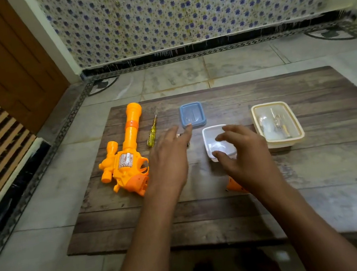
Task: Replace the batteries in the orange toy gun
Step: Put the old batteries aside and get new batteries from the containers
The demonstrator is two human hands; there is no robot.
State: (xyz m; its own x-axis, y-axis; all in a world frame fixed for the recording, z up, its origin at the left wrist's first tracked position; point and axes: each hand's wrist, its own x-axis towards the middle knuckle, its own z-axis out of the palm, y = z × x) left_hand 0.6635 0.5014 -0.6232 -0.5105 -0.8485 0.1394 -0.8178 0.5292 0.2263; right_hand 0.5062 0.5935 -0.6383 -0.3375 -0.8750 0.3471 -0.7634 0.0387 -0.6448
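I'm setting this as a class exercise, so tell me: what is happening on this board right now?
A person sits at a wooden board with both hands out and holding nothing. The left hand reaches toward the blue lid, its fingertips at the lid's near edge. The right hand hovers open over the small white tub. The orange toy gun and the yellow screwdriver lie untouched to the left; a lidded clear container sits to the right.

No lettering, brand, number or sign can be read anywhere. The orange toy gun (126, 154) at centre left and the containers at centre right show no legible marking.
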